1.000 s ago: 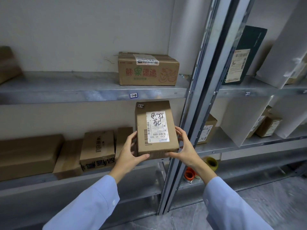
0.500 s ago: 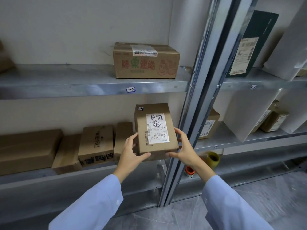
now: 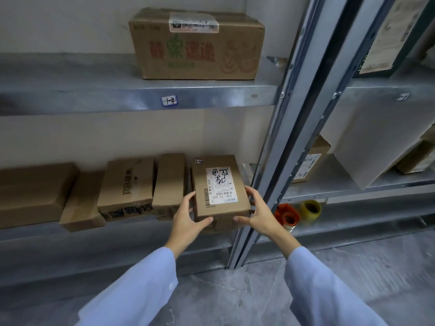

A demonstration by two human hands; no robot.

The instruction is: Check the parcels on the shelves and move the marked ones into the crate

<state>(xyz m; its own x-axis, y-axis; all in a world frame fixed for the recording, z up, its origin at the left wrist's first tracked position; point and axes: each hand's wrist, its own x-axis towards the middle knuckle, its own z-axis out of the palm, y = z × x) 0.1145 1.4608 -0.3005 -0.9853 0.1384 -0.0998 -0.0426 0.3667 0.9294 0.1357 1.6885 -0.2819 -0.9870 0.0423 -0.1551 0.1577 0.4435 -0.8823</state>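
1. Bkgd: grey metal shelving against a pale wall, grey marbled floor (image 3: 235, 290) below. A slanted steel post (image 3: 289, 128) splits the left bay from the right bay.
2. Upper shelf (image 3: 94, 100), left bay: one big printed carton (image 3: 195, 45) w/ red and green characters and a white sticker on top. Small handwritten tag (image 3: 169, 100) on the shelf's front edge.
3. Lower shelf (image 3: 35, 234), left bay: row of plain brown boxes (image 3: 128, 187), packed side by side.
4. Task item: parcel (image 3: 219, 187), brown, at the right end of that row, just beside the post. White label (image 3: 221, 185) on its top face w/ barcode and black handwritten marks.
5. Left hand (image 3: 186, 217): grips the parcel's near left corner, thumb across the front face, fingers up the left side.
6. Right hand (image 3: 261, 212): grips the near right corner, thumb on the front, fingers along the right side.
7. Can't tell if the parcel's underside sits on the shelf or is lifted.
8. Both sleeves (image 3: 131, 290) light blue.
9. Right bay, low shelf: tape rolls (image 3: 288, 216), red-orange ones and a yellow one, near the right hand.
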